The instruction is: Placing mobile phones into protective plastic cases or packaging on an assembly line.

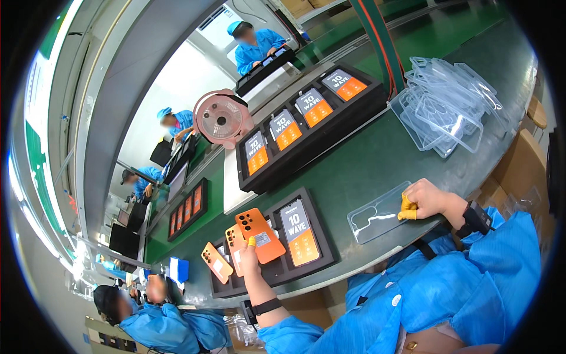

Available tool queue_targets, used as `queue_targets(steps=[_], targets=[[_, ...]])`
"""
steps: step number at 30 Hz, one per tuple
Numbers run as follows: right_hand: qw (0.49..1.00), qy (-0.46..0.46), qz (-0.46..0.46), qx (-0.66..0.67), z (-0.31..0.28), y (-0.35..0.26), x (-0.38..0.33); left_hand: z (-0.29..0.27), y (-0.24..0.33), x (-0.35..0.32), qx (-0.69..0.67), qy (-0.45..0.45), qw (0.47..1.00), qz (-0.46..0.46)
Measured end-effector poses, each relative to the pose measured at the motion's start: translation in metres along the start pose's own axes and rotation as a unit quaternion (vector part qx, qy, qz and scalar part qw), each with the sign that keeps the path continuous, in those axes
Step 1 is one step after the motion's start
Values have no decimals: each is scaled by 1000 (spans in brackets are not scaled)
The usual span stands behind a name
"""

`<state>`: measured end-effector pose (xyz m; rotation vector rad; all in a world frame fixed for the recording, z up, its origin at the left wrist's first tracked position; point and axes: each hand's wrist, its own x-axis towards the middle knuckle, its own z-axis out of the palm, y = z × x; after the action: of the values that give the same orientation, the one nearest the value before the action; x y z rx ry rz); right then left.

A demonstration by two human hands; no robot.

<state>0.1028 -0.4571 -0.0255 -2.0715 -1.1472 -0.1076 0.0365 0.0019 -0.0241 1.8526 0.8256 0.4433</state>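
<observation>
My left hand (249, 259) grips an orange smartphone (266, 241) by its lower left edge, back side up, with its round camera lenses showing. A yellow finger cot covers one fingertip. The phone is over a black foam tray (325, 245), where a phone with a printed grey-and-orange front (299, 233) lies in a slot. Two more orange phones, a middle one (234, 248) and a left one (217, 262), rest back up at the tray's left part. On the bench, my right hand (423, 200), also with yellow finger cots, pinches the right end of a transparent phone case (371, 219).
A heap of transparent cases (445, 106) lies at the back right. Beyond my tray stands a longer black tray (250, 183) with several phones, beside a pink fan (222, 120). A green post (386, 53) rises behind. Co-workers in blue sit at the left and back.
</observation>
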Motion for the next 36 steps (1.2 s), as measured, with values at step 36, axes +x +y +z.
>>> queue_targets(steps=[36], targets=[[991, -88, 84, -57, -3, -11, 35, 137, 56, -153, 56, -278, 883, 374]])
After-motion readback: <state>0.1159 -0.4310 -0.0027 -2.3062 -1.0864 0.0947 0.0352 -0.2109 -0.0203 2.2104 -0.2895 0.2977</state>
